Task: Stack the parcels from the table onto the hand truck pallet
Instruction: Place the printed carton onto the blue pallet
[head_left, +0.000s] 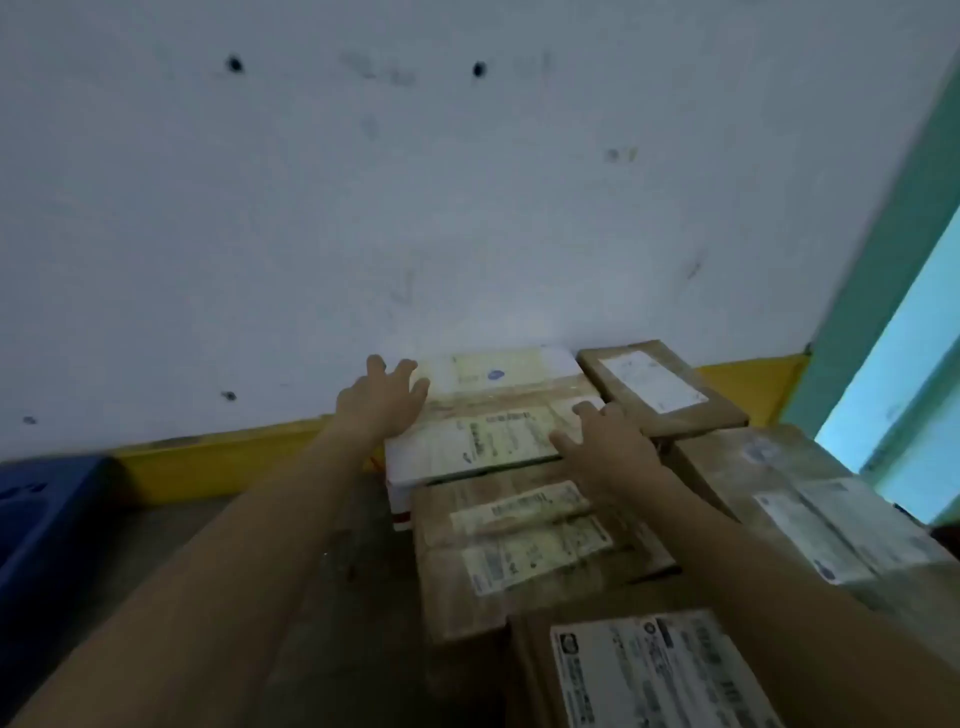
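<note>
We face a white wall (467, 182) with a yellow strip (208, 462) along its foot. Below it the dark table (332, 571) carries five parcels, crowded toward its right side. A blue crate (47, 519) shows at the table's left edge.

The right parcel (810, 509), brown and taped, lies along the right edge with pale labels on top. The near parcel (649, 675) sits at the near edge, its big label facing up. Behind it we see the brown parcel (530, 545) with two labels on its lid. It touches the white parcel (493, 415), which lies at the far edge by the wall. The small parcel (660, 387), brown with a white label, sits tilted just right of the white one, toward the far right corner.

Both of the person's hands are at the white parcel, released, fingers spread and gripping nothing. The left hand (382, 402) lies over its far left corner and the right hand (605, 441) rests flat on its right side. The blur keeps us from reading any label.
</note>
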